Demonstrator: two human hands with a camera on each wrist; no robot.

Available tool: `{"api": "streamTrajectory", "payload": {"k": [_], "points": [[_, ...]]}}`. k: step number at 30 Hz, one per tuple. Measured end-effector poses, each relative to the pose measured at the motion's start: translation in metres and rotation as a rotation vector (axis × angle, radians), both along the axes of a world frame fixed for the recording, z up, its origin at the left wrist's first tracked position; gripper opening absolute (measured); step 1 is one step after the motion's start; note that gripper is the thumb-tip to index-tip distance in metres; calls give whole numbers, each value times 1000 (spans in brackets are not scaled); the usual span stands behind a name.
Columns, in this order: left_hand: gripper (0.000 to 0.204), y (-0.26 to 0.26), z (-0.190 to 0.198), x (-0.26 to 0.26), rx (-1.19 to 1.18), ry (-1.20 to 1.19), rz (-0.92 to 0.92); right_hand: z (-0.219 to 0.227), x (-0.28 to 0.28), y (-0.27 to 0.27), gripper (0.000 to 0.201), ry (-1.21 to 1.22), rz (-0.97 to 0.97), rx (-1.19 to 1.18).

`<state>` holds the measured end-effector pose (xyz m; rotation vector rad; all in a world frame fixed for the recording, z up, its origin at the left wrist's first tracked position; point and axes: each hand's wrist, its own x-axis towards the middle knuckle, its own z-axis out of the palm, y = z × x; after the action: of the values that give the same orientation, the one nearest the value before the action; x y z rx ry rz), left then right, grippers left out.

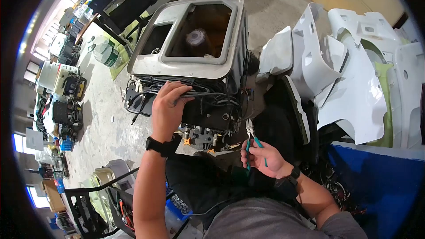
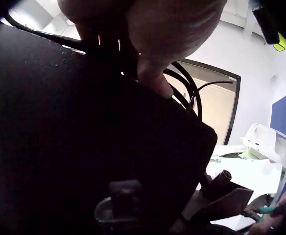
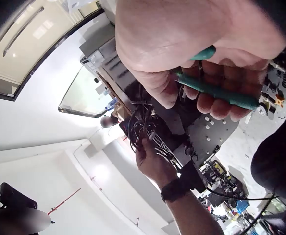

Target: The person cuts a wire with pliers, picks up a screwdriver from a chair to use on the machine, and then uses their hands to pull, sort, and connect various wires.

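My left hand [image 1: 169,104] grips a bundle of black cables [image 1: 208,92] along the front of a grey boxy machine [image 1: 177,67]. In the left wrist view its thumb [image 2: 155,81] lies along the dark panel's top edge, with looped cables [image 2: 194,93] beside it. My right hand [image 1: 271,159] holds a pair of cutting pliers [image 1: 249,129] with green handles, its metal head pointing up and away from me. The right wrist view shows fingers curled around a green handle [image 3: 216,92]. The plier head is apart from the cables, to the right of the machine's front.
White molded shells [image 1: 349,88] stand on the right, beyond a blue panel [image 1: 376,172]. At the machine's top is a large opening with a bottle-like thing [image 1: 197,38] inside. A large clear water bottle [image 1: 105,53] stands on the left floor. A black-framed chair [image 1: 90,212] is at lower left.
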<state>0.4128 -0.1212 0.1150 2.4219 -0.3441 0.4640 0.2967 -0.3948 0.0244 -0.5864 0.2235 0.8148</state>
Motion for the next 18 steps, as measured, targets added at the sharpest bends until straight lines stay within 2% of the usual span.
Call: {"api": "streamTrajectory", "payload": {"k": [2, 12, 18], "points": [[25, 4, -6, -1, 63, -97, -57, 3, 0, 2, 22, -4, 5, -11], [27, 9, -7, -15, 68, -98, -81, 19, 4, 9, 25, -37, 33, -45], [31, 9, -7, -27, 103, -64, -113, 9, 0, 12, 20, -17, 52, -21]]}}
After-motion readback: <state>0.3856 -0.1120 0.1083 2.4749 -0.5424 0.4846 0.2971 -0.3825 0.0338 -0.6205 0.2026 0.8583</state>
